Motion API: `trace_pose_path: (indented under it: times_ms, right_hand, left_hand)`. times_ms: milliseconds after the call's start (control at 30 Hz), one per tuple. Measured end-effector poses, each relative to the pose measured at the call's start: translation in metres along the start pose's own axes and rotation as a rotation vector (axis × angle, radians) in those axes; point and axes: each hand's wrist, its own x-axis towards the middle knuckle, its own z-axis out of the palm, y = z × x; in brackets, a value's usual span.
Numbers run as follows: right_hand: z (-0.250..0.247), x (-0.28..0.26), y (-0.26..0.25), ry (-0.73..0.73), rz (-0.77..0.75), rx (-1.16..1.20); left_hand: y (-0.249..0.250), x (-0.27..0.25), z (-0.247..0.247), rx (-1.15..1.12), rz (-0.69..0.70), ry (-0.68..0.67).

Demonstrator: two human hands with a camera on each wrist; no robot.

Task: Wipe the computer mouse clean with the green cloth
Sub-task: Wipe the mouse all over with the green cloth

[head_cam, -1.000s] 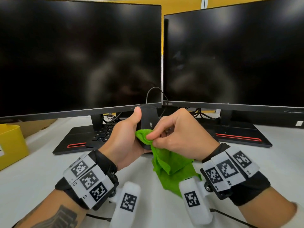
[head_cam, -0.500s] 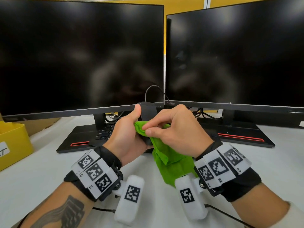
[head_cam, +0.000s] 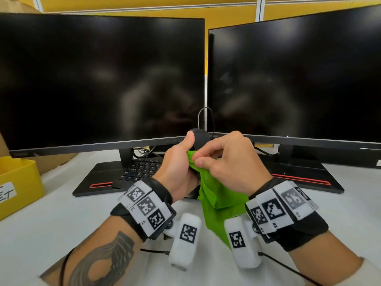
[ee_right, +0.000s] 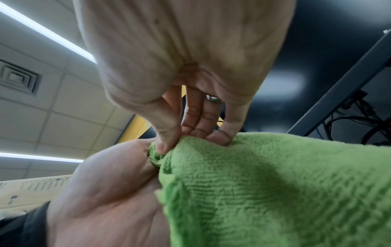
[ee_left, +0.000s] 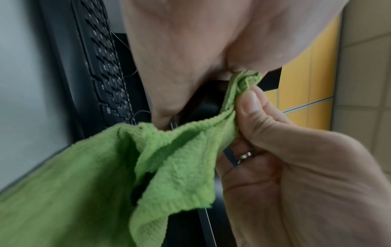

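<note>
Before dark monitors [head_cam: 103, 79], black mouse [head_cam: 199, 139] is kept gripped by left hand [head_cam: 177, 172], cloth [head_cam: 218, 195] unchanged, pinched by right hand [head_cam: 231, 162].

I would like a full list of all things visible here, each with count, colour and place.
monitors: 2, black, side by side at the back of the table.
keyboard: 1, black, under the left monitor.
yellow box: 1, yellow, left edge.
table: 1, white.
computer mouse: 1, black, held up in the left hand.
green cloth: 1, green, hanging from the right hand against the mouse.
wrist bands: 2, black with white markers, on the wrists.
left hand: grips the mouse.
right hand: pinches the cloth.
</note>
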Motion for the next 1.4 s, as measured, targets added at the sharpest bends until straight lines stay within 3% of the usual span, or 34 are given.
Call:
trace_pose_path:
  times_ms: [267, 467, 667, 867, 1300, 1400]
  right_hand:
    - [-0.004, 0.003, 0.005, 0.105, 0.029, 0.0]
    - [0.009, -0.004, -0.004, -0.066, -0.01, -0.087]
    - [0.002, 0.0, 0.0, 0.103, 0.018, -0.01]
    - [0.012, -0.006, -0.005, -0.082, 0.017, -0.102]
    - [-0.01, 0.002, 0.014, 0.194, 0.111, -0.074]
    - [-0.005, 0.001, 0.01, 0.124, 0.099, -0.033]
  left_hand:
    - [0.002, -0.002, -0.005, -0.046, 0.052, -0.072]
    - [0.005, 0.002, -0.014, -0.092, 0.113, 0.037]
    - [-0.005, 0.001, -0.007, -0.076, 0.054, -0.052]
    - [0.012, 0.002, -0.017, -0.105, 0.157, 0.044]
    - [0.003, -0.004, -0.015, 0.004, 0.058, -0.049]
    - [0.005, -0.004, -0.015, 0.002, 0.077, -0.044]
